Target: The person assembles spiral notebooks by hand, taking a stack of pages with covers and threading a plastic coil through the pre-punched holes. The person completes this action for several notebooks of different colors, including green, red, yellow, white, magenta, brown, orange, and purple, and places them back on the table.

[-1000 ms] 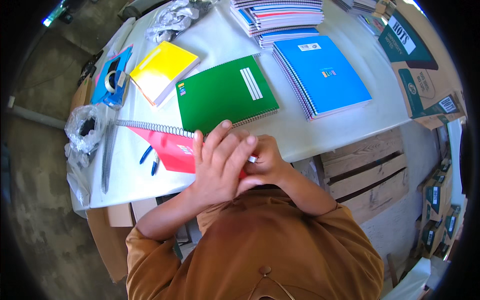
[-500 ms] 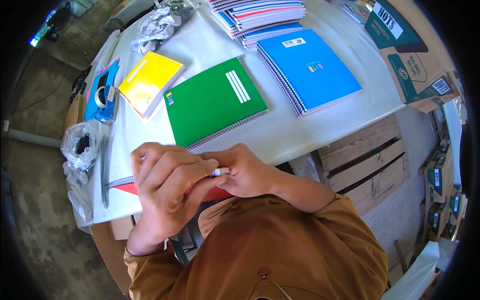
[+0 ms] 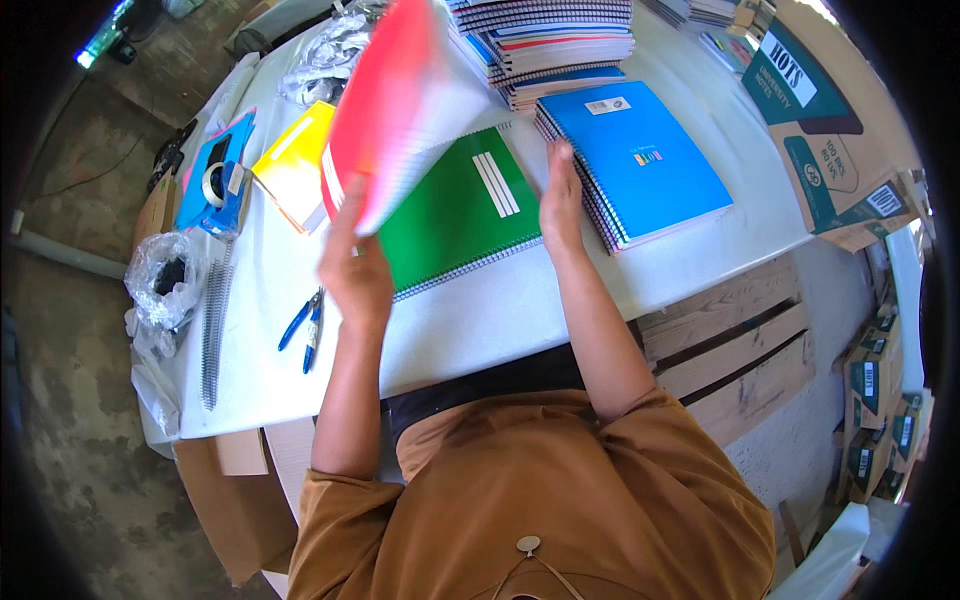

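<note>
Two bare hands work above a white table point(image 3: 470, 330): the left hand point(image 3: 355, 275) grips the lower edge of a red-covered spiral notebook point(image 3: 400, 110), lifted off the surface and tilted, its pages fanning and blurred, while the right hand point(image 3: 560, 195) lies flat and unclenched, fingers straight, holding nothing, in the gap between a green spiral notebook point(image 3: 455, 210) lying flat and a stack of blue-covered spiral notebooks point(image 3: 640, 165). An open cardboard box point(image 3: 850, 130) printed in green stands at the table's right end; its contents cannot be made out. A crumpled clear plastic bag point(image 3: 165, 285) at the left edge holds something dark that is hard to identify. A roll of clear tape point(image 3: 213, 182) sits on a blue notebook point(image 3: 215, 170) near a yellow notebook point(image 3: 295, 165), which the raised red one partly hides. Blue-handled pliers point(image 3: 303, 325) lie just left of the left forearm, and a loose metal binding spiral point(image 3: 212, 330) lies further left. A taller pile of mixed notebooks point(image 3: 560, 40) stands behind, cut off at the top. Wooden pallet boards point(image 3: 730, 340) show below the table's right side.
</note>
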`<state>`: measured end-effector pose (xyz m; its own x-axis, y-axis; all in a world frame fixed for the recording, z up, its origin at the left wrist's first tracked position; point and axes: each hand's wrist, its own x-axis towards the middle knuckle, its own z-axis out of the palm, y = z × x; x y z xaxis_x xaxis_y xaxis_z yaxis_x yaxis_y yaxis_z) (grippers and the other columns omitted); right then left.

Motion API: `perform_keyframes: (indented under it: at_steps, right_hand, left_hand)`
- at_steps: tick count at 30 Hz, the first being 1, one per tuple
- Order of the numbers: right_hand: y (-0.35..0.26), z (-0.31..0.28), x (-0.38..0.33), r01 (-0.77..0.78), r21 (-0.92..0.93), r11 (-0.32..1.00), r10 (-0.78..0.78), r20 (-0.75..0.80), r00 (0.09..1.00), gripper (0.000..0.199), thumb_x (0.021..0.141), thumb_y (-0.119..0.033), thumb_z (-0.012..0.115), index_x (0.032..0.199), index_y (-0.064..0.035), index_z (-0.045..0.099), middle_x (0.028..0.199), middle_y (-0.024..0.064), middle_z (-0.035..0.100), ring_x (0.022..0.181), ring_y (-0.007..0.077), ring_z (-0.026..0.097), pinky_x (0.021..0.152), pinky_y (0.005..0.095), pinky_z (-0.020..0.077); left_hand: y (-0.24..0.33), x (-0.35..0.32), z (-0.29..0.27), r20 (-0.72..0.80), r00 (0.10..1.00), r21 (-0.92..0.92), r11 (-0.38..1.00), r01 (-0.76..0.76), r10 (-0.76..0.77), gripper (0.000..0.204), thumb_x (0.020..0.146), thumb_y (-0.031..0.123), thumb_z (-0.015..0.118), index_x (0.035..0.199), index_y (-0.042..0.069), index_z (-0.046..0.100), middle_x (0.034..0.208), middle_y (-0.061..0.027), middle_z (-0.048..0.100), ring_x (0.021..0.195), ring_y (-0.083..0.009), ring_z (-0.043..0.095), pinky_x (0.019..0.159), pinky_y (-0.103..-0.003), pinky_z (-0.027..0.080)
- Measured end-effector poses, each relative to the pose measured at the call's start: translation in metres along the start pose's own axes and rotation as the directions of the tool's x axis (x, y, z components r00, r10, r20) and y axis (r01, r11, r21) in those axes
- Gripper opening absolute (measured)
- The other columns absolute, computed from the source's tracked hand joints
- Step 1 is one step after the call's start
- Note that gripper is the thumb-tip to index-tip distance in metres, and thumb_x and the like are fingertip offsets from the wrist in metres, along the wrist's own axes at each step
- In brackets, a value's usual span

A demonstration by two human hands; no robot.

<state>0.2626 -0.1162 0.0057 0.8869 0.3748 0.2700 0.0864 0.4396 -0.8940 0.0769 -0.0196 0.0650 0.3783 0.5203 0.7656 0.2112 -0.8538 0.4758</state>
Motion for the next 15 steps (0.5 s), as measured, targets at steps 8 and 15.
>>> perform_keyframes:
  at_steps: [8, 15]
  right_hand:
    - [0.012, -0.009, -0.014, -0.078, -0.238, 0.968, 0.028, -0.206, 0.978, 0.04, 0.09, -0.032, 0.051, 0.091, 0.0055, 0.064, 0.087, 0.015, 0.066, 0.079, 0.0177, 0.062, 0.072, 0.0277, 0.046]
    - [0.009, -0.008, -0.019, -0.088, -0.546, 0.833, 0.015, -0.137, 0.991, 0.03, 0.087, -0.028, 0.056, 0.088, 0.0012, 0.065, 0.079, 0.0139, 0.064, 0.07, 0.0186, 0.06, 0.065, 0.0289, 0.0465]
  left_hand:
    - [-0.042, -0.042, 0.018, 0.07, 0.996, 0.389, 0.917, -0.085, 0.062, 0.021, 0.078, 0.02, 0.067, 0.092, 0.005, 0.065, 0.098, -0.0143, 0.063, 0.093, -0.0315, 0.057, 0.085, -0.04, 0.042]
    - [-0.061, -0.055, 0.013, 0.046, 0.948, 0.347, 0.895, 0.28, -0.314, 0.02, 0.082, 0.021, 0.062, 0.083, 0.002, 0.062, 0.085, -0.013, 0.057, 0.078, -0.0277, 0.054, 0.068, -0.037, 0.044]
